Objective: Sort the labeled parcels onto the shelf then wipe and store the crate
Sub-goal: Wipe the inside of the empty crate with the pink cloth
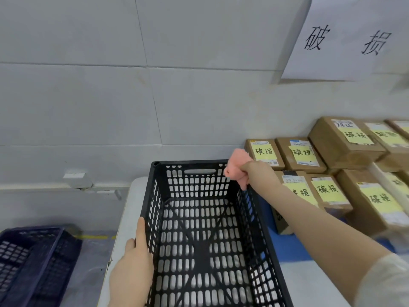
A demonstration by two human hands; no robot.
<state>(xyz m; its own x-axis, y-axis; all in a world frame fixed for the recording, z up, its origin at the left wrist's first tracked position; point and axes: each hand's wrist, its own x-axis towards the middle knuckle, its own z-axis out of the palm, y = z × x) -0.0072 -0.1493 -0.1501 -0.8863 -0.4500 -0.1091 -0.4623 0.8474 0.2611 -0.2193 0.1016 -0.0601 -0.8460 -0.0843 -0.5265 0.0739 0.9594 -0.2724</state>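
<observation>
A black slotted plastic crate (194,165) stands on the white table, with nothing inside it. My left hand (135,260) grips its left wall near the front, thumb along the rim. My right hand (257,173) is closed on a bunched pink cloth (238,165) pressed against the crate's far right corner rim. To the right, several brown cardboard parcels (340,142) with yellow handwritten labels lie in rows against the wall.
A white paper sign (345,38) with handwritten characters hangs on the grey wall above the parcels. A dark blue crate (33,260) sits on the floor at lower left. The white table edge (130,202) runs beside the black crate's left wall.
</observation>
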